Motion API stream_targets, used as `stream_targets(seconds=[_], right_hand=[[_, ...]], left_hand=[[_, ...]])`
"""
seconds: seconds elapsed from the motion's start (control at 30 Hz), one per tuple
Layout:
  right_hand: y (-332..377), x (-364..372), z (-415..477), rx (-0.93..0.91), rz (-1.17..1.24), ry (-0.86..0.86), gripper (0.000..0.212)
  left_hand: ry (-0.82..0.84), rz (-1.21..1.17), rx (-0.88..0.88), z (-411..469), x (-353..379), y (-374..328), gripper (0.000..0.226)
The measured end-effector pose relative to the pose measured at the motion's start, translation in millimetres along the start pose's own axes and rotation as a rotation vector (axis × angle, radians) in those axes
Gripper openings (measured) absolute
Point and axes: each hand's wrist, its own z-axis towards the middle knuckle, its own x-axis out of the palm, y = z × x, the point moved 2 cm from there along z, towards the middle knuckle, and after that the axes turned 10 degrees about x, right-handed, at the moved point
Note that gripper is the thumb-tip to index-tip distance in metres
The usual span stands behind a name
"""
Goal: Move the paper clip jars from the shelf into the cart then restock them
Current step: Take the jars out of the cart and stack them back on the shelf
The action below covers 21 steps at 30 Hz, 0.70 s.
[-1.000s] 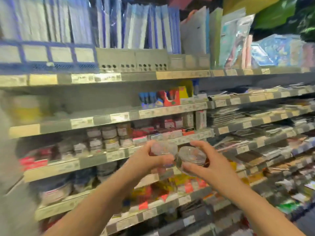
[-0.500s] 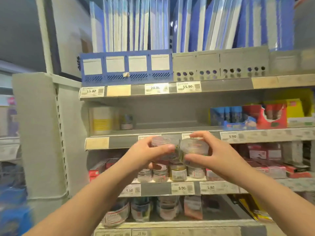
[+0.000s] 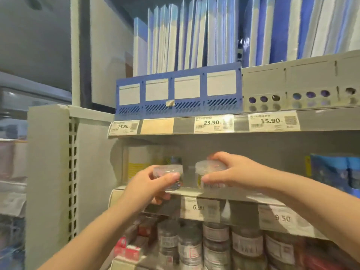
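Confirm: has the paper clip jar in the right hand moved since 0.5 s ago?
Yes. The paper clip jar in the right hand rose: it was in front of the shelf rail, now it is above that rail.

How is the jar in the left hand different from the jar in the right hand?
The left hand grips the left jar round its side, lid uncovered; the right hand grips the right jar from above, fingers over its lid. The left jar is held lower than the right jar. Both are clear and round, lids on.
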Motion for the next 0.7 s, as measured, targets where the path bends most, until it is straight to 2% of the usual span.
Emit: stream_targets(seconds=[0.07, 0.13, 0.27, 0.37, 0.53, 0.7], right_hand=[[3.3, 5.2, 29.6, 0.010, -0.118, 0.065, 0.079], [3.0, 13.8, 58.2, 0.053, -0.168, 0.133, 0.079], [4.1, 37.3, 108.8, 0.148, -0.038, 0.200, 0.048], [12.2, 51.6, 135.2, 0.189, -0.044, 0.287, 0.038], [16.7, 73.0, 165.3, 0.267, -0.066, 0.331, 0.061], [18.9, 86.4, 179.1, 0.190, -0.115, 0.238, 0.058]], left_hand=[[-0.044, 0.158, 0.069, 11.6, -6.2, 5.5, 0.019], [-0.079, 0.219, 0.097, 23.9, -11.6, 11.5, 0.021], [-0.139, 0.398, 0.078, 47.9, -21.7, 24.5, 0.040], [-0.220, 0.474, 0.020, 59.7, -26.4, 33.6, 0.041], [-0.267, 0.463, -0.009, 70.7, -26.5, 45.8, 0.037], [-0.280, 0.457, 0.031, 69.7, -26.5, 55.7, 0.054]])
